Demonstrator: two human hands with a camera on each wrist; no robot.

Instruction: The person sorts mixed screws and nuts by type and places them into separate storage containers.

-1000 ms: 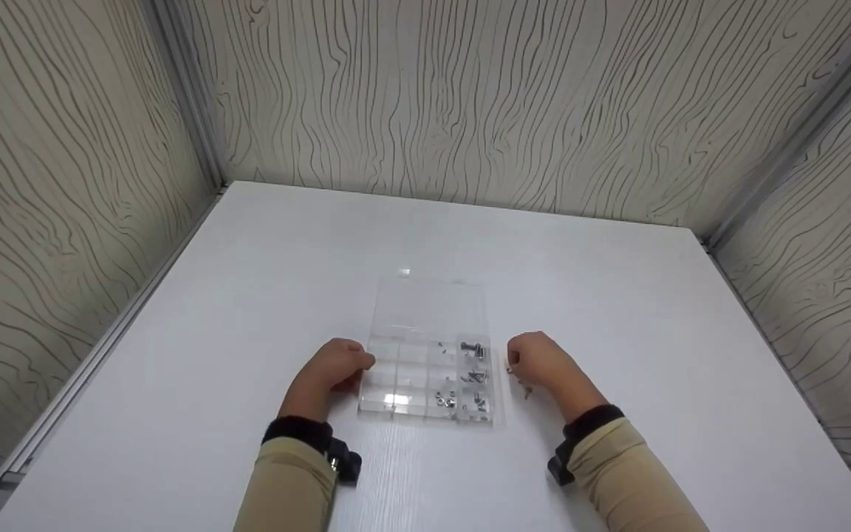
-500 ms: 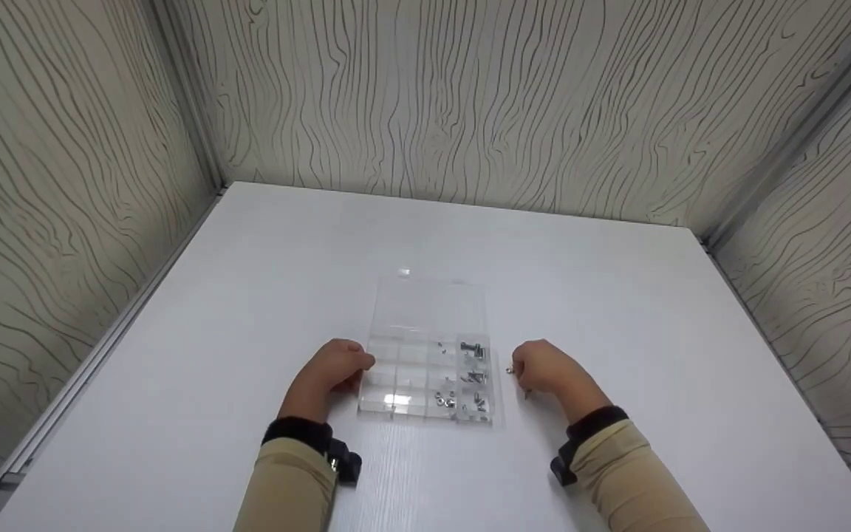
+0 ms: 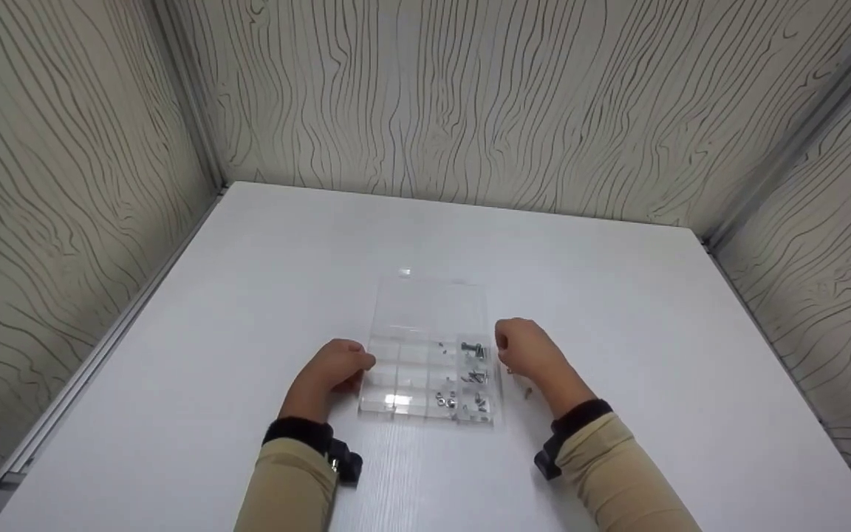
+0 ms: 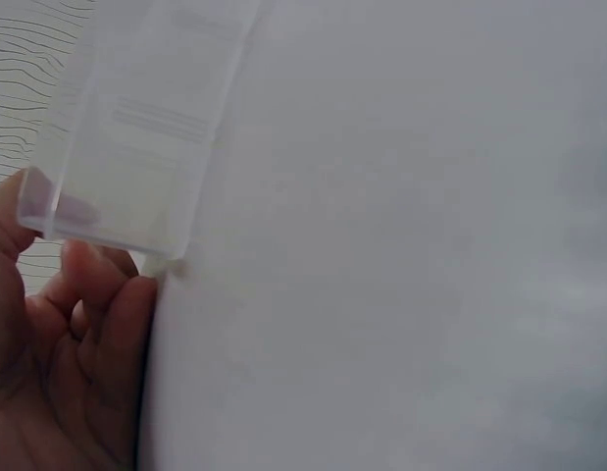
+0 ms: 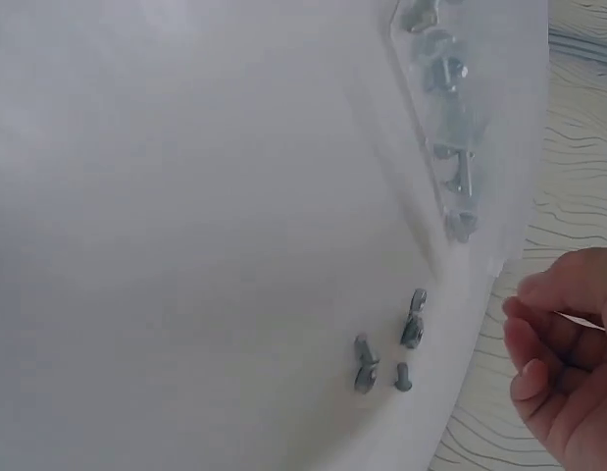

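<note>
**On the white table: compartment box braced from one side, loose screws at the other**

On the white table [image 3: 248, 295], between the two hands, lies a clear plastic compartment box [image 3: 425, 373] with its transparent lid [image 3: 431, 304] folded flat on the far side. The box sits square to the person, apparently so that both hands reach it evenly.

The left hand [image 3: 331, 373] rests against the box's left edge. Its fingers curl round the near left corner, as the left wrist view shows: the fingertips [image 4: 107, 294] touch the clear wall [image 4: 117, 196] from below and from the side. This hold probably braces the light box against sliding on the smooth surface.

The right hand [image 3: 525, 351] hangs just beside the box's right edge, level with the far right compartment. Its fingers [image 5: 538, 343] are curled toward the palm and pressed close together. Whether they pinch a small part cannot be told; nothing shows between them in the right wrist view.

The filled compartments [image 3: 470, 377] lie in the box's right column, closest to the right hand. They contain sorted screws and nuts.

A few loose screws [image 5: 386, 348] lie on the table under and just behind the right hand, outside the box and near its right wall, well within that hand's reach.
</note>
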